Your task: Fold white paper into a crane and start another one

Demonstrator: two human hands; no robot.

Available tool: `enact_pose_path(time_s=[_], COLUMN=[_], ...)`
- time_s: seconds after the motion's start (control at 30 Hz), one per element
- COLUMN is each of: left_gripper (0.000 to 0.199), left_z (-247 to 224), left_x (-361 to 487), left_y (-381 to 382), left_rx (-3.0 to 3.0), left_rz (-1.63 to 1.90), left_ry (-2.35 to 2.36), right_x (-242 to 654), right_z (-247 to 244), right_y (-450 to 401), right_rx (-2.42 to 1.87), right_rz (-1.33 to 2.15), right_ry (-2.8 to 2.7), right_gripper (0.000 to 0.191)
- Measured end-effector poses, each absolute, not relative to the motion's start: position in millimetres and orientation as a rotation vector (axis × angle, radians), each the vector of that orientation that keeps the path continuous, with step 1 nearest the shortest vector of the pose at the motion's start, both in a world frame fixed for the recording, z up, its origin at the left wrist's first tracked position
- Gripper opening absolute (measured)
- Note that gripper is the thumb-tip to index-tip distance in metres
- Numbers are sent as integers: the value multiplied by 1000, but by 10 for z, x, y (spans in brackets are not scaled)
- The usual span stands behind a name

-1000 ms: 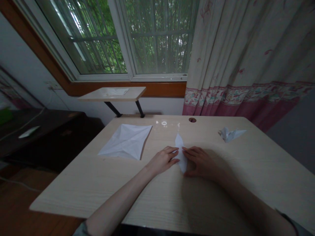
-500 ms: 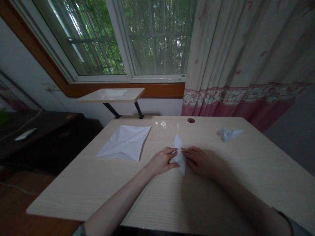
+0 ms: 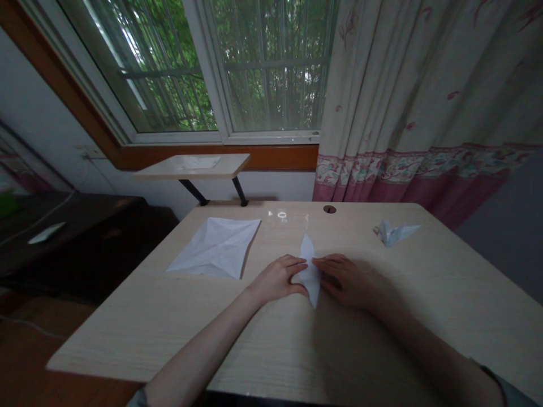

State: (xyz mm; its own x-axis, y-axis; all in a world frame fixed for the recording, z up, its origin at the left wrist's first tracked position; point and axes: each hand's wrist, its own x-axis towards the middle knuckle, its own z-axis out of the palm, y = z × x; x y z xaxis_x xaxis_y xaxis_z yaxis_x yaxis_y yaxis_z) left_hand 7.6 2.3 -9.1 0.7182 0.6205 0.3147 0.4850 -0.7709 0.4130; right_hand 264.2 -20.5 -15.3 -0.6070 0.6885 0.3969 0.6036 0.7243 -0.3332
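Observation:
A narrow white piece of folded paper point(image 3: 311, 277) lies on the desk between my hands, its pointed ends toward the window and toward me. My left hand point(image 3: 280, 278) is at its left edge, fingertips on the paper and thumb by its lower part. From the right, my right hand point(image 3: 344, 280) rests its fingertips on the upper middle of the paper, with the other fingers curled alongside. A creased white paper sheet point(image 3: 218, 247) is spread out to the left. At the far right sits a folded paper crane point(image 3: 394, 233).
The light wooden desk point(image 3: 254, 350) has a round cable hole point(image 3: 330, 209) at its back edge. A small raised shelf point(image 3: 231, 164) holds more white paper point(image 3: 199, 162). Behind are a window and a flowered curtain point(image 3: 382, 113); a dark table point(image 3: 85, 226) stands at the left.
The folded paper's near tip has shifted very slightly toward me and to the left. My left thumb has drawn back a little from the paper's middle. The right hand has barely moved.

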Motion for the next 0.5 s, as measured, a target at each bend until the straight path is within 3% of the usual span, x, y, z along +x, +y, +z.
enact_pose_path(time_s=[0.27, 0.5], left_gripper=[60, 56], left_z=[-143, -98], left_x=[65, 63], left_y=[50, 37], left_rx=[2621, 2600], left_rz=[640, 646], left_ry=[841, 832], right_x=[2680, 2680], right_z=[-149, -126], right_y=[-194, -210], right_rx=[-876, -969], right_rz=[209, 218], right_ry=[-2397, -2437], right_gripper=[54, 49])
